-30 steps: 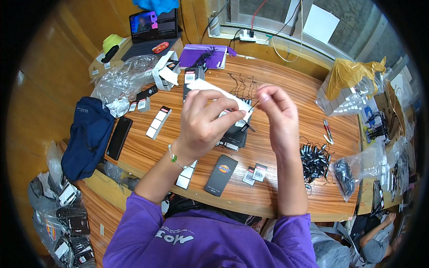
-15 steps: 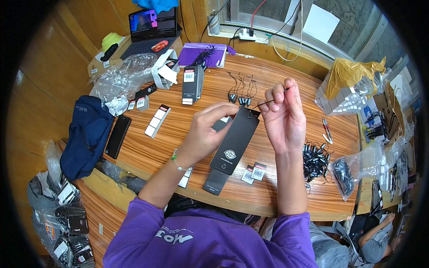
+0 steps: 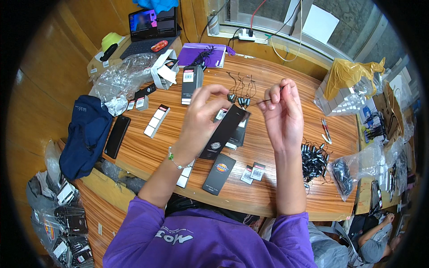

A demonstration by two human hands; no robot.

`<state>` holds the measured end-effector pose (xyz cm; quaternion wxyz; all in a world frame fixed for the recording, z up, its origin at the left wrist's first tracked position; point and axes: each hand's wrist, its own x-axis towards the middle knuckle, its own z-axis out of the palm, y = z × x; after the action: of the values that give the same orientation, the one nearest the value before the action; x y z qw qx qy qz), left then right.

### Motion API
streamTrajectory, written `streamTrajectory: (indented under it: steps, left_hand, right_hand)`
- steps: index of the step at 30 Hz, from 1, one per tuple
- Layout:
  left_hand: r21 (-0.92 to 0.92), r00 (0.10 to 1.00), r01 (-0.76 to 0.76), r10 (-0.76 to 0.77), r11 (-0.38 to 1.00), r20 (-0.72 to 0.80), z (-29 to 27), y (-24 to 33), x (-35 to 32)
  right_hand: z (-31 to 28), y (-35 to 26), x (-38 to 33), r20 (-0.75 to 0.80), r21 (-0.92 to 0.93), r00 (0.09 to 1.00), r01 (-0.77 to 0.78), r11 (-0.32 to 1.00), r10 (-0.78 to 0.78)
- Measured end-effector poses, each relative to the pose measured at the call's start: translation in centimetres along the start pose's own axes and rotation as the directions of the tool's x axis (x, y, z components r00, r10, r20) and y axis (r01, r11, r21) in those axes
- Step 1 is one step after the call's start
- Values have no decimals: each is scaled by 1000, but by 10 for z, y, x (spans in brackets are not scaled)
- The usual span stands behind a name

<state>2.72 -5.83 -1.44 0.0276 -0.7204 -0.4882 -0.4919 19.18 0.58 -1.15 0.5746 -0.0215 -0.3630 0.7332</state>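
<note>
My left hand holds a long black hang tag tilted above the table, its thumb and forefinger apart at the top. Beside the tag's upper end, my right hand is raised and pinches a thin black string. Whether that string still runs through the tag cannot be made out. On the table below lies another dark tag with a coloured emblem. More dark tags lie partly hidden behind the held one. Two small labelled cards rest to the right.
Several looped strings lie beyond my hands, near a stack of tags. At right are a heap of black strings, small snips and a plastic bag. A phone and blue pouch sit at left.
The held tag has moved left and turned with my left hand, whose thumb and forefinger have spread. The emblem tag beneath is now uncovered. My right hand has shifted slightly left.
</note>
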Motion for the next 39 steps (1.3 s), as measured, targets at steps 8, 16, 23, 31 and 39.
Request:
streamTrajectory:
  steps: [8, 16, 23, 31, 39]
  left_hand:
    - [47, 993, 106, -108, 993, 50, -18, 12, 6]
    - [72, 995, 48, -54, 996, 87, -21, 11, 6]
    - [-55, 1000, 18, -16, 998, 24, -19, 20, 9]
    - [-397, 949, 315, -294, 862, 114, -25, 13, 11]
    - [-654, 846, 526, -411, 544, 340, -27, 9, 9]
  right_hand:
    - [-13, 10, 7, -116, -573, 990, 4, 819, -86]
    - [-8, 16, 3, -53, -681, 999, -31, 731, -7]
    - [15, 20, -9, 60, -595, 975, -137, 792, 214]
    - [18, 10, -9, 53, -609, 973, -145, 779, 223]
    - [28, 4, -19, 140, -605, 965, -94, 791, 222]
